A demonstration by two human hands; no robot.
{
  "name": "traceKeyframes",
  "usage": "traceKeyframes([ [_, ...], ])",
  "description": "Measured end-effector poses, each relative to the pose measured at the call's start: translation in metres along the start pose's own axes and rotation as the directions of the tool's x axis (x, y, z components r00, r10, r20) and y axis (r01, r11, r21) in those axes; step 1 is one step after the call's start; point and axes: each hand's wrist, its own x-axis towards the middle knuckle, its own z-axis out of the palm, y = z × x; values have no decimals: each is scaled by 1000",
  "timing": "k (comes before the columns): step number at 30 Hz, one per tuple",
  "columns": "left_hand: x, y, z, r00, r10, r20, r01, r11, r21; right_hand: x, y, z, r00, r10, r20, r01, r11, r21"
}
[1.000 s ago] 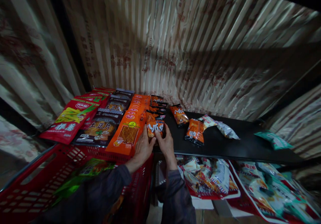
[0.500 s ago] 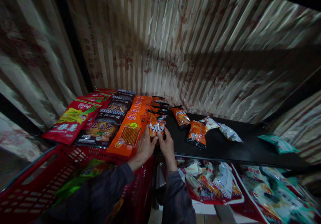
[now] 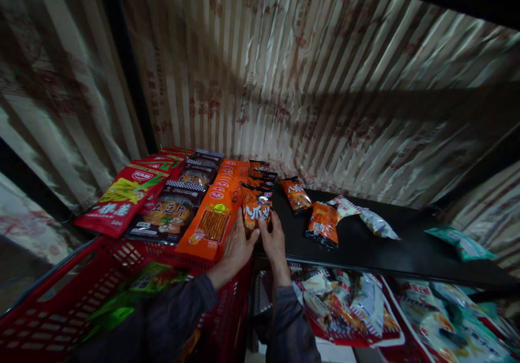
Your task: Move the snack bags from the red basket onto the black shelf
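Between my two hands, at the front of the row's right end, is a small orange snack bag [image 3: 257,207] with white lettering. My left hand [image 3: 236,246] holds its left side, and my right hand [image 3: 273,242] grips the right side with the fingers curled on its front. Behind it, several matching small bags [image 3: 262,174] form a row. Touching the left of this row are overlapping long orange snack packs [image 3: 210,222] with a stick-snack picture. Two more small orange bags, one face up [image 3: 297,195] and one back up [image 3: 323,222], lie apart to the right.
Dark potato-slice packs [image 3: 168,211] and red packs [image 3: 122,192] fill the left of the black shelf [image 3: 365,254]. A white bag [image 3: 378,223] and a teal bag [image 3: 463,244] lie right. Below are a red basket [image 3: 77,276] and bins of bags [image 3: 345,298]. Striped fabric [image 3: 260,81] hangs behind.
The view has shifted slightly, so everything sits a little lower and further right. Both hands remain at the small orange bag, which stands a bit more upright against the row.
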Motion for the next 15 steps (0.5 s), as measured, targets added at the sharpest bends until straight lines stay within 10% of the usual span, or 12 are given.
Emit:
traceKeyframes([
  [15, -4, -1, 6, 999, -17, 48, 18, 1000, -18, -3, 0, -3, 998, -60, 15, 60, 997, -41],
])
